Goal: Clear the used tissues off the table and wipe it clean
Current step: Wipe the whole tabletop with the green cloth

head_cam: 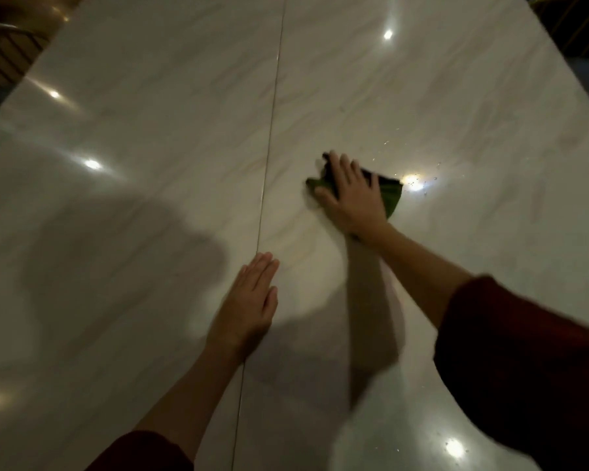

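Note:
A glossy white marble table (150, 147) fills the view, with a thin seam running down its middle. My right hand (349, 193) lies flat with straight fingers on a dark green cloth (391, 195), pressing it to the tabletop right of the seam. The cloth shows beyond my fingertips and to the right of my hand. My left hand (249, 304) rests flat on the table beside the seam, fingers straight and together, holding nothing. Small water droplets (422, 180) glint just right of the cloth. No tissues are in view.
Dark chair backs stand past the table's far left corner (4, 56) and far right corner (565, 25). Ceiling lights reflect as bright spots on the surface. Shadows of my arms and head fall on the near left part.

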